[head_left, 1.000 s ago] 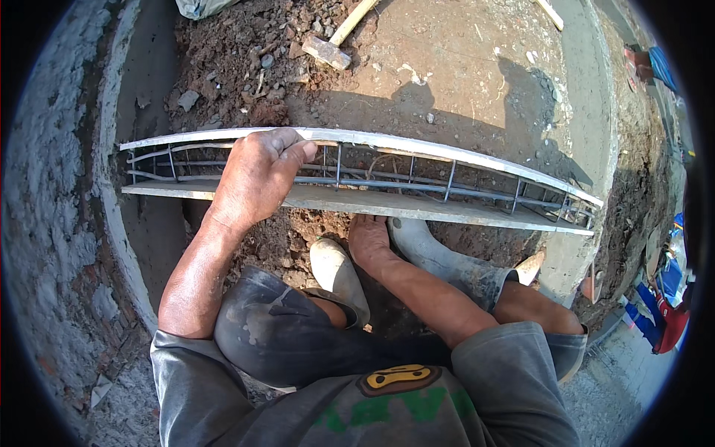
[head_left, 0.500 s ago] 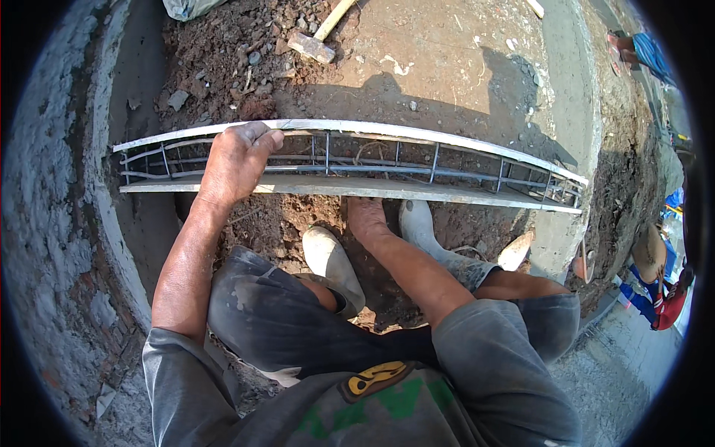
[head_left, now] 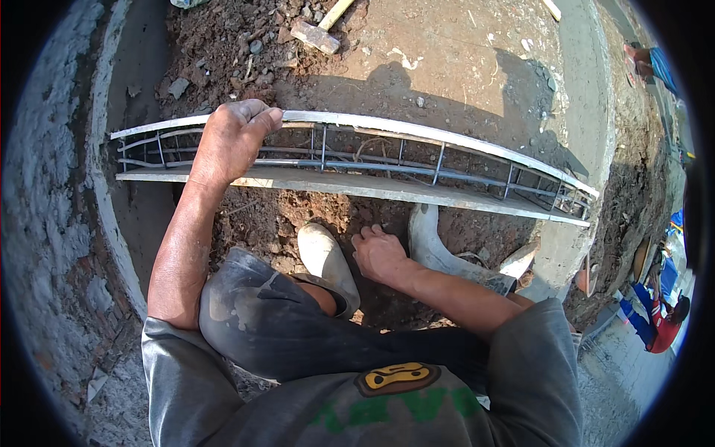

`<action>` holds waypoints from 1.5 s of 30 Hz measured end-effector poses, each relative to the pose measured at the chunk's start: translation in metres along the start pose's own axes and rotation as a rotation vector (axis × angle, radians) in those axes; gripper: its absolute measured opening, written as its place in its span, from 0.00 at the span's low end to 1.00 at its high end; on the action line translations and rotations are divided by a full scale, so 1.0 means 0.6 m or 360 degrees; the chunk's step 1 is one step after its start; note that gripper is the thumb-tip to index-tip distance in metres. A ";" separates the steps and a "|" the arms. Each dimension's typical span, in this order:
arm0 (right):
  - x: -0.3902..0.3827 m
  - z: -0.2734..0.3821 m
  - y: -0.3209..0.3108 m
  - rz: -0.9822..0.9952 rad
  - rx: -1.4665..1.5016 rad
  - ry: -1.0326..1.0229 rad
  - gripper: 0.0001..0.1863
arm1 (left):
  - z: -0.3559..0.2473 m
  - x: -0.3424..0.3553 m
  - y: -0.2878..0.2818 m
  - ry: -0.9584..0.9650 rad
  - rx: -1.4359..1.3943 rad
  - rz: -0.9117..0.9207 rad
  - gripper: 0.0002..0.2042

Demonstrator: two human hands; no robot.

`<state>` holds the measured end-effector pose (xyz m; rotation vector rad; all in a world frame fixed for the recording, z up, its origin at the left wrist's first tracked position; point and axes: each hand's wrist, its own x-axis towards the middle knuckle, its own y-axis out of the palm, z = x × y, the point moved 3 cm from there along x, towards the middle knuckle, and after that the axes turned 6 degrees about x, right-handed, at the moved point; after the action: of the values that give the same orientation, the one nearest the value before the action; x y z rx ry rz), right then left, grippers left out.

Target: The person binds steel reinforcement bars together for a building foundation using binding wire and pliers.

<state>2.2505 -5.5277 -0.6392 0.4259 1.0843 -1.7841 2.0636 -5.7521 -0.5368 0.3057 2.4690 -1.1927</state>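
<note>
My left hand (head_left: 232, 141) is closed around the top edge of the far white-edged board (head_left: 387, 127), thumb on the near side. That board and a near board (head_left: 320, 182) run across in front of me as a long form. Between them lies a cage of steel bars (head_left: 357, 162) with upright ties. My right hand (head_left: 381, 255) is low over the soil between my boots, apart from the near board. Its fingers are curled, and what they hold, if anything, is hidden.
Pale rubber boots (head_left: 328, 257) stand on loose soil just behind the form. Concrete beams (head_left: 138, 82) run along both sides under the form's ends. Beyond lie a hammer (head_left: 319, 35) and rubble (head_left: 223, 56). A person in red and blue (head_left: 659, 324) is at the far right.
My right hand has come back from beneath the near board toward me, its fingers now curled. The left hand keeps its hold on the far board. My view has shifted slightly.
</note>
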 end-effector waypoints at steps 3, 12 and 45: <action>0.048 -0.070 0.010 -0.0381 -0.0090 0.0147 0.28 | 0.001 -0.001 -0.013 0.0040 0.0068 0.0016 0.14; 0.015 0.066 -0.185 -0.0183 0.0171 -0.0501 0.11 | 0.031 -0.018 -0.010 -0.0315 -0.1202 0.0146 0.11; 0.272 -0.103 -0.431 -0.1163 0.0352 0.0531 0.18 | 0.199 -0.257 0.065 -0.0606 -0.2365 0.0124 0.14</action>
<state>1.9392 -5.5322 -0.6598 0.5128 1.3927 -2.5584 2.2457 -5.8266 -0.5662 -0.2347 2.2528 0.6987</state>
